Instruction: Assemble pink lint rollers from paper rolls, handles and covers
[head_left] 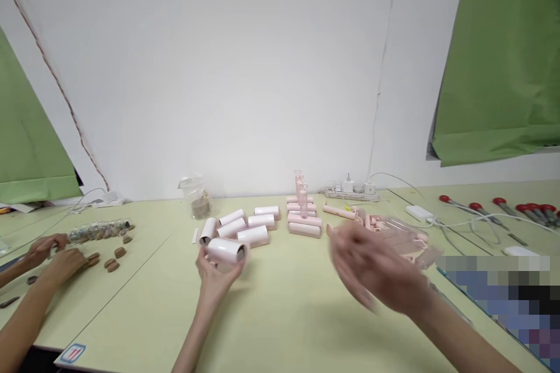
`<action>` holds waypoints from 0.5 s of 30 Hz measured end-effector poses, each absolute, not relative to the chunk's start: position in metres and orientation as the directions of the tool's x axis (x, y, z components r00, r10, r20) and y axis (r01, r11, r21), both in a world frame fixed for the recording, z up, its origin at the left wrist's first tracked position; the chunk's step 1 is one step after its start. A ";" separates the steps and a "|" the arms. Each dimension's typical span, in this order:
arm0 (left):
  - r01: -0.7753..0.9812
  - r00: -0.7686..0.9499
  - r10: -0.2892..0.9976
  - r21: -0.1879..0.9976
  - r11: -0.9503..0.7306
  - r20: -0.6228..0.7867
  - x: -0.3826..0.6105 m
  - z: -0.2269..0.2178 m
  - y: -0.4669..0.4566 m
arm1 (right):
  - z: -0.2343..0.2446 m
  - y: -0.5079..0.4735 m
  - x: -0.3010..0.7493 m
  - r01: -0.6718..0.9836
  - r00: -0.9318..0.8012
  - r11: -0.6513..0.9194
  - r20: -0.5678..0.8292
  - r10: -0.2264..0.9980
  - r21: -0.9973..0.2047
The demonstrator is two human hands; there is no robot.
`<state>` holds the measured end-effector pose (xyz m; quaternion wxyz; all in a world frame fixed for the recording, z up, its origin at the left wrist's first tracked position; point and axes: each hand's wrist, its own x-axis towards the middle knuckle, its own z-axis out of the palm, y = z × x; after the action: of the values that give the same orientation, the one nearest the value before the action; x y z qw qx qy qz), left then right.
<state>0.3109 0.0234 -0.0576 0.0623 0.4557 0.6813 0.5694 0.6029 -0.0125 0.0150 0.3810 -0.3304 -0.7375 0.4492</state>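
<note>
- Holding a white tube (pixel 224 249), the left hand (pixel 216 281) grips it from the near side, above the desk (pixel 280 309); the dark open end is directed to the right.
- The right hand (pixel 380 271) is raised near the pink parts (pixel 341 211); it is blurred, so I cannot tell if it is open or grips something.
- Just behind the left hand, six more white tubes (pixel 254 236) lie on the desk.
- Between both hands, but farther back, pink cylinders (pixel 305 229) lie in a row, and slim pink pieces (pixel 303 204) with loops on top stand upright among them.
- Near the wall (pixel 284 70), a clear bag (pixel 193 191) is at left, a power strip (pixel 352 194) at right.
- Far left, another person's hands (pixel 65 268) are beside brown pieces (pixel 120 252).
</note>
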 end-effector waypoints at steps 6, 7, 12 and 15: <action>0.471 0.000 0.961 0.847 -0.245 0.278 0.384 -0.029 0.043 | -0.032 0.054 0.562 -0.429 -0.453 -0.277 -0.061 0.889 -0.860; 0.520 0.101 0.966 0.815 -0.254 0.237 0.395 -0.021 0.050 | -0.044 0.057 0.559 -0.478 -0.505 -0.399 -0.127 0.853 -0.782; 0.707 0.421 0.904 0.599 -0.376 0.071 0.428 0.008 0.083 | -0.075 0.061 0.560 -0.606 -0.638 -0.682 -0.261 0.724 -0.409; 0.726 0.487 0.873 0.547 -0.418 0.020 0.436 0.013 0.094 | -0.074 0.063 0.562 -0.665 -0.621 -0.689 -0.297 0.725 -0.288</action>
<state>0.4357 0.0937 0.0127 0.2412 0.8279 0.4828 0.1527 0.5621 0.0633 -0.0744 0.3873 -0.1981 -0.0752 0.8973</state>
